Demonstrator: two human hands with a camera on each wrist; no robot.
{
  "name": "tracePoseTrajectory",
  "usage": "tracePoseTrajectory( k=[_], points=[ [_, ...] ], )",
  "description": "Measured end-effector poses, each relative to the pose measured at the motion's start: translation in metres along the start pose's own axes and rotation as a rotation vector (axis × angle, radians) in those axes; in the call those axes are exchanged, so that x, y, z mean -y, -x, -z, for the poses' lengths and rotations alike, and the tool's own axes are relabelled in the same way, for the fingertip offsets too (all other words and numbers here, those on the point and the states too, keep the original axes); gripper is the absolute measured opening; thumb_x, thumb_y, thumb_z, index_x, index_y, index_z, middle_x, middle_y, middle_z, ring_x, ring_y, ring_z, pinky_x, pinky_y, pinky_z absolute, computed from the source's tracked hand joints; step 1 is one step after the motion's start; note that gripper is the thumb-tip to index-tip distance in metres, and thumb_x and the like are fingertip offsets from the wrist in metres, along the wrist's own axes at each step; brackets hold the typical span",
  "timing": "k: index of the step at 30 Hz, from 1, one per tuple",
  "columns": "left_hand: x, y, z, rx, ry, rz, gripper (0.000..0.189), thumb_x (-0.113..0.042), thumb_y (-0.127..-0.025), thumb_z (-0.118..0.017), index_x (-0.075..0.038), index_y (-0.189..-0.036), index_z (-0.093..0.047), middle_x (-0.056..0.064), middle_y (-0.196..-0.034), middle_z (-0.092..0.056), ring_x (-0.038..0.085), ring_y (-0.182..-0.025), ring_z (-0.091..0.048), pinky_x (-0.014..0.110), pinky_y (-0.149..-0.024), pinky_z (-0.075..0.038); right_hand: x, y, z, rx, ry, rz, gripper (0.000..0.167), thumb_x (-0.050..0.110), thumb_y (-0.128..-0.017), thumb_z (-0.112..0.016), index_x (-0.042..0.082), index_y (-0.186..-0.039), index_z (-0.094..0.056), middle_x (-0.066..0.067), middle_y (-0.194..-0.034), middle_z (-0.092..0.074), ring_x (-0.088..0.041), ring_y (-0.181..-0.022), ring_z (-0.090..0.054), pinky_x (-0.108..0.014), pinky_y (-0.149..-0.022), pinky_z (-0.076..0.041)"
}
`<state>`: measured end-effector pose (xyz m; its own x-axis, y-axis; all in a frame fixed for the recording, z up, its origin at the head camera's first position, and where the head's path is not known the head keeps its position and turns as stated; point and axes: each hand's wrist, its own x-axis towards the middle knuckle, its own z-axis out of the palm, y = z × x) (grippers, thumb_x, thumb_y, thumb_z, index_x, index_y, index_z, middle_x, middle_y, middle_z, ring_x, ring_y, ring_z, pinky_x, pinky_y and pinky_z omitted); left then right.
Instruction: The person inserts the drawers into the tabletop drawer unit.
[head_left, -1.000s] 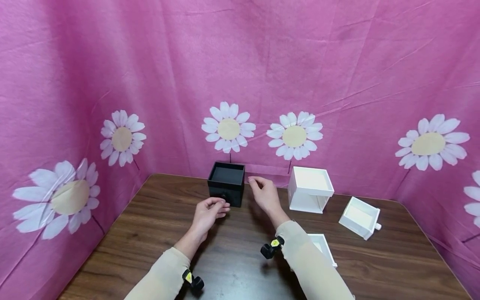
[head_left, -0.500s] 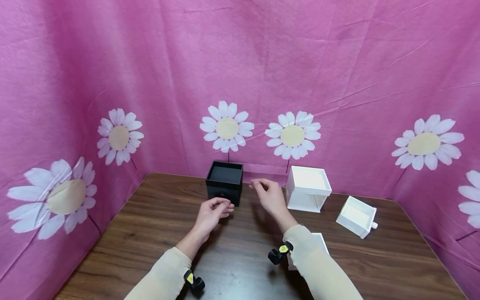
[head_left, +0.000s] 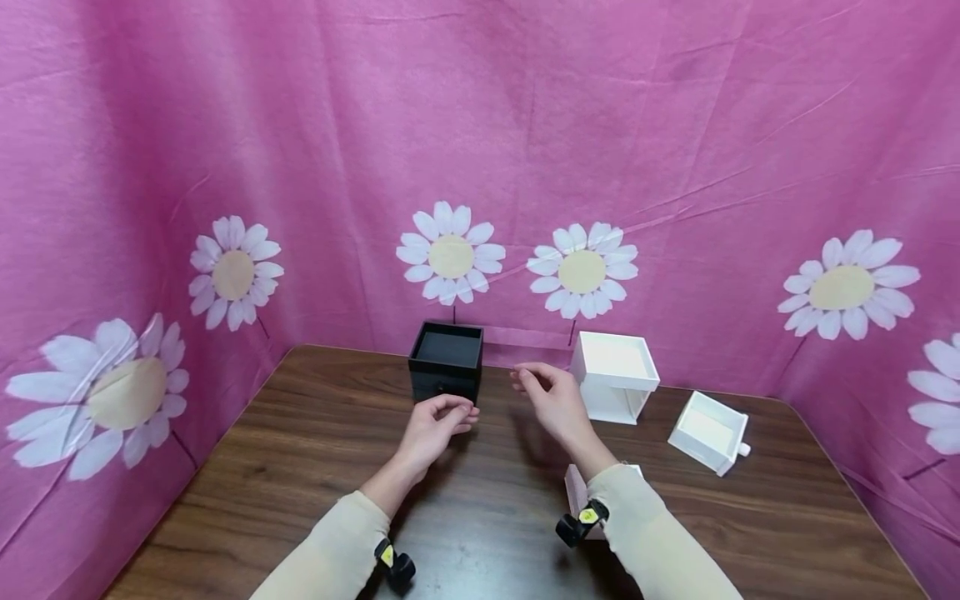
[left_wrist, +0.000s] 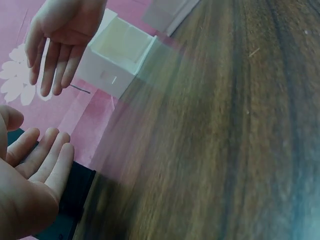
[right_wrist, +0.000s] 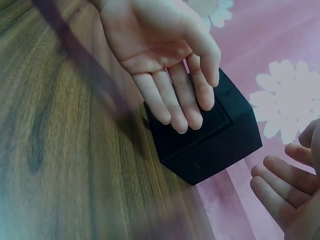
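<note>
My left hand hovers just in front of the black box, its fingers loosely bent and holding nothing. It covers the lower front of that box in the head view. To its right, my right hand hangs in the air between the black box and the white box, with relaxed fingers and nothing in them. In the left wrist view, the fingers of the left hand are apart from those of the right hand. A white box-shaped piece lies partly hidden under the right sleeve.
On the right of the wooden table a white drawer with a round knob sits tilted to the side. A pink curtain with white flowers hangs behind the table's back edge.
Both hands have drifted slightly right; the right hand has moved back from the black box. The view has turned slightly right. The boxes keep their places.
</note>
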<state>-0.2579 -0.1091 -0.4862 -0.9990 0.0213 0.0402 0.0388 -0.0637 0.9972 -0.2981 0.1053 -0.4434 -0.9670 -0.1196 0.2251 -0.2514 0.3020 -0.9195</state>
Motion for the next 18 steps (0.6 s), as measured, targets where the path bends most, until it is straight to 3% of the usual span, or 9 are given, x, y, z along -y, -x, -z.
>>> tracePoseTrajectory(
  k=[5, 10, 18],
  points=[
    [0.0, 0.0, -0.007, 0.033, -0.009, -0.006, 0.027, -0.001, -0.107, -0.062, 0.021, -0.122, -0.065, 0.039, -0.12, -0.072, 0.035, -0.107, -0.078, 0.051, -0.1, -0.066, -0.002, 0.007, 0.009, 0.005, -0.038, 0.027, 0.025, 0.004, -0.109, -0.06, -0.009, -0.125, -0.074, -0.029, -0.118, -0.078, -0.037, -0.104, -0.08, -0.034, -0.092, -0.068],
    [-0.002, 0.0, -0.012, 0.055, -0.01, -0.013, 0.026, -0.002, -0.107, -0.062, 0.019, -0.122, -0.066, 0.039, -0.121, -0.072, 0.034, -0.107, -0.078, 0.054, -0.101, -0.065, -0.004, 0.016, 0.02, 0.021, -0.049, 0.032, 0.023, 0.002, -0.108, -0.06, -0.009, -0.123, -0.074, -0.031, -0.118, -0.077, -0.008, -0.094, -0.078, -0.042, -0.096, -0.067],
    [-0.003, -0.002, -0.021, 0.099, -0.013, -0.019, 0.027, -0.003, -0.106, -0.063, 0.019, -0.123, -0.066, 0.04, -0.123, -0.071, 0.036, -0.108, -0.078, 0.057, -0.103, -0.063, -0.006, 0.027, 0.036, 0.035, -0.021, 0.041, 0.023, 0.003, -0.108, -0.062, -0.009, -0.123, -0.074, -0.03, -0.117, -0.078, -0.006, -0.093, -0.078, -0.03, -0.091, -0.068]
  ],
)
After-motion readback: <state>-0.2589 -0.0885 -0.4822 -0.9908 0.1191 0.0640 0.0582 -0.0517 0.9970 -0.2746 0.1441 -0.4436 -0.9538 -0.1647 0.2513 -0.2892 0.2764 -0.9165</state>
